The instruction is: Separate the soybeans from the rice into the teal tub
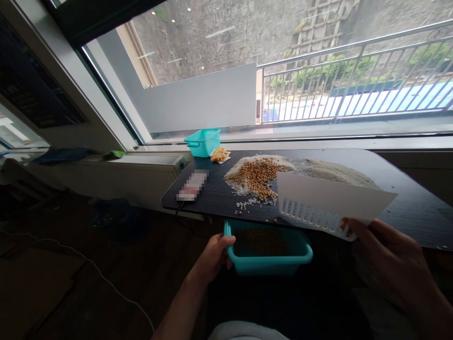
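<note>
My left hand (pixel 213 255) grips the left rim of a teal plastic basin (pixel 271 260), thumb over the edge, just below the front of the dark table. Small brownish beans or grains (pixel 262 241) cover its bottom, too shaded to name. In my right hand (pixel 391 250) is a white plastic sheet (pixel 332 193) with a row of slots along its lower edge, pinched at its lower right corner. It is tilted over the table's front edge. Left of the sheet, yellow-brown beans (pixel 260 172) lie on white rice-like grains (pixel 244 189). A pale greenish heap (pixel 332 172) spreads behind the sheet.
A second teal basin (pixel 203 143) stands at the table's back left, beside a yellowish crumpled item (pixel 220 154). A blurred-out flat object (pixel 193 185) with a cord lies at the left edge. Behind the table (pixel 417 208) are a window and a radiator (pixel 152 170).
</note>
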`<control>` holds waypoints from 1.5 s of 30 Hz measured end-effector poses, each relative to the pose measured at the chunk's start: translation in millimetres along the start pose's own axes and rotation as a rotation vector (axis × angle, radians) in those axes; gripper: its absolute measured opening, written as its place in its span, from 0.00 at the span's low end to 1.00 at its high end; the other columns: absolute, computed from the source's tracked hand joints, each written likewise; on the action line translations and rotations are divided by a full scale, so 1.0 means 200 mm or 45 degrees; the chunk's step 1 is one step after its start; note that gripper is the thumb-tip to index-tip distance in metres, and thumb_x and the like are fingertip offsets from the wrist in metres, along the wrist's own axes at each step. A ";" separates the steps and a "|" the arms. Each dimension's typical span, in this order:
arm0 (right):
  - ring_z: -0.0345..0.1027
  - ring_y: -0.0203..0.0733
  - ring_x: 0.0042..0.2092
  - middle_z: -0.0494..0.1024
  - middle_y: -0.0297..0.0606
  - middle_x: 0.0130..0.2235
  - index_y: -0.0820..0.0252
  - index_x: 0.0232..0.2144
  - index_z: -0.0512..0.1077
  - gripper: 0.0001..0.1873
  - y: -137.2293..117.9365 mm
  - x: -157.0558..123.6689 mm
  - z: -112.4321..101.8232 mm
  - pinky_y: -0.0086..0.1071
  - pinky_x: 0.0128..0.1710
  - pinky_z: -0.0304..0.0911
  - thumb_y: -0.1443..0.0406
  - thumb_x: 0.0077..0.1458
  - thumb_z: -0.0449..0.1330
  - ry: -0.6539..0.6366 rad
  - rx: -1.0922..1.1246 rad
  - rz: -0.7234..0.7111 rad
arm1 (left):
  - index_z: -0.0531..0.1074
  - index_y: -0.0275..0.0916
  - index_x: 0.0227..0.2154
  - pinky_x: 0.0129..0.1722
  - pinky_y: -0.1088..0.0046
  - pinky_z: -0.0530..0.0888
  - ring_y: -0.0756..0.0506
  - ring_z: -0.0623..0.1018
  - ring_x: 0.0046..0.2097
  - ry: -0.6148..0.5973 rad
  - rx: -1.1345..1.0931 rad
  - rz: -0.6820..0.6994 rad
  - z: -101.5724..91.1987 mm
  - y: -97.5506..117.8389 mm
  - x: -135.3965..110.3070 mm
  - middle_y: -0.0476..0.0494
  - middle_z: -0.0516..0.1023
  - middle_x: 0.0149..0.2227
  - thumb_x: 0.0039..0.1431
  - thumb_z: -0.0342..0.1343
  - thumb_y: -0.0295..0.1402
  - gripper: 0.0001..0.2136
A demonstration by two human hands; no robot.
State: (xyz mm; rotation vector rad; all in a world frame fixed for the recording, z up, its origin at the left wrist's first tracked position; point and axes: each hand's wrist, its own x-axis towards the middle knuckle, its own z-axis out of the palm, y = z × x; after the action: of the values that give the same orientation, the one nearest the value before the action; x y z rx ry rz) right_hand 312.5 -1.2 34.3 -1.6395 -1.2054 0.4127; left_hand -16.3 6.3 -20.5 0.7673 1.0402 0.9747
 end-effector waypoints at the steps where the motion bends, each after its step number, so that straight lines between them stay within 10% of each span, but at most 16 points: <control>1: 0.71 0.47 0.31 0.79 0.36 0.27 0.53 0.28 0.77 0.19 0.01 -0.01 -0.01 0.33 0.24 0.63 0.47 0.42 0.62 -0.017 -0.012 0.035 | 0.66 0.37 0.20 0.13 0.79 0.61 0.54 0.63 0.14 -0.001 0.001 0.000 0.00 0.00 0.00 0.55 0.63 0.14 0.44 0.63 0.43 0.16; 35: 0.73 0.44 0.36 0.81 0.35 0.32 0.55 0.29 0.79 0.17 -0.24 0.01 0.34 0.33 0.35 0.69 0.51 0.50 0.58 -0.517 0.143 -0.381 | 0.63 0.39 0.18 0.13 0.79 0.58 0.55 0.60 0.13 0.108 0.018 -0.019 -0.06 0.07 -0.04 0.58 0.60 0.12 0.42 0.63 0.45 0.18; 45: 0.70 0.41 0.29 0.79 0.34 0.27 0.55 0.27 0.77 0.16 -0.23 0.14 0.33 0.34 0.32 0.66 0.51 0.48 0.59 -0.312 0.109 -0.313 | 0.62 0.39 0.17 0.14 0.79 0.58 0.55 0.61 0.13 0.057 -0.004 -0.012 -0.05 0.06 -0.04 0.57 0.60 0.12 0.44 0.62 0.44 0.17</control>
State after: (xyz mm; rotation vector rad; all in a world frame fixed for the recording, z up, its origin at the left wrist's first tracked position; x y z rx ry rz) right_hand 253.7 56.6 54.3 -1.3753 -1.5313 0.5121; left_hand -31.0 5.1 -10.1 0.7403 1.0796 0.9890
